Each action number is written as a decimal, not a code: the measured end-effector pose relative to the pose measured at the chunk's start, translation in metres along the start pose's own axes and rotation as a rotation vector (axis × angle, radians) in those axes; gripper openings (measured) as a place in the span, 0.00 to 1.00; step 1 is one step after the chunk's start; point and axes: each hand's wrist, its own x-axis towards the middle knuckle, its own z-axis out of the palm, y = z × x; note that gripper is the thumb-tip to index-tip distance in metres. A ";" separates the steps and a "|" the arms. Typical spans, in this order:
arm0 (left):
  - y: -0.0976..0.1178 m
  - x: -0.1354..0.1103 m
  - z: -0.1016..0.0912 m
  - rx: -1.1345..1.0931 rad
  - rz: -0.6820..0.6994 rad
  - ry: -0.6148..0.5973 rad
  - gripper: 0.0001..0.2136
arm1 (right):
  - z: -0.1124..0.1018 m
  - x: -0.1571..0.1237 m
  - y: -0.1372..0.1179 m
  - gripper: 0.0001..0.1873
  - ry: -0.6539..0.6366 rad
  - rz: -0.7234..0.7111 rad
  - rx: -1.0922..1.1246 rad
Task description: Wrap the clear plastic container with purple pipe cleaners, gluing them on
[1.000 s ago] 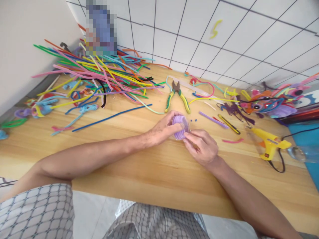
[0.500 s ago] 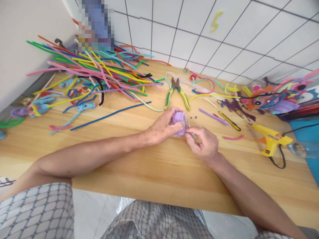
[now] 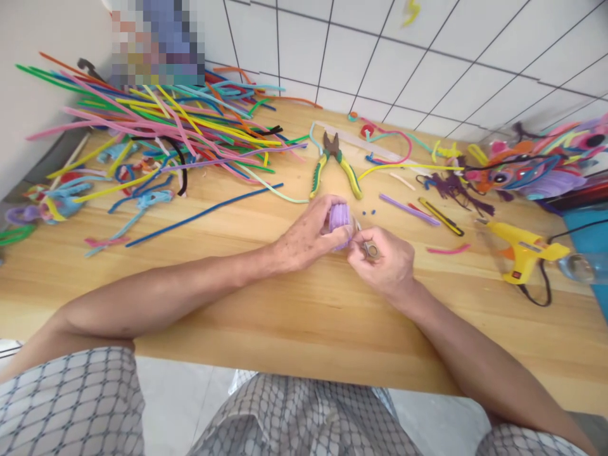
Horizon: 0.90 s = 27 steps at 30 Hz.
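My left hand [image 3: 304,237] is closed around a lilac coil [image 3: 339,217] of fuzzy pipe cleaner, wound into a short cylinder, with the thumb along its near side. My right hand [image 3: 384,258] is pinched close against the coil's right end. A small metal tool with a round loop [image 3: 373,251] is in that hand; its working end is mostly hidden by the fingers, so its kind is unclear. Just beyond the hands lie two tiny dark blue bits [image 3: 373,212] and pliers [image 3: 334,166] with green and yellow handles, jaws pointing away.
A heap of colourful pipe cleaners [image 3: 190,120] spreads over the back left. Rightward lie a purple strip [image 3: 408,209], a yellow utility knife [image 3: 441,216] and a yellow glue gun [image 3: 520,247] with its cord. Colourful pipe-cleaner figures [image 3: 517,171] stand at the far right, near the tiled wall.
The view has shifted slightly. My right hand has turned a little beside the coil, showing more of the tool's loop. My left hand keeps its hold on the coil.
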 end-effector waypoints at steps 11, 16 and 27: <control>0.002 -0.002 0.003 -0.057 -0.062 0.037 0.23 | 0.004 -0.002 -0.001 0.12 -0.004 0.023 -0.076; 0.005 -0.001 0.002 -0.062 -0.091 0.038 0.22 | 0.000 -0.003 -0.001 0.11 -0.023 0.013 -0.009; 0.010 0.006 -0.004 -0.173 -0.134 -0.045 0.19 | -0.001 -0.001 0.010 0.05 -0.144 0.426 0.456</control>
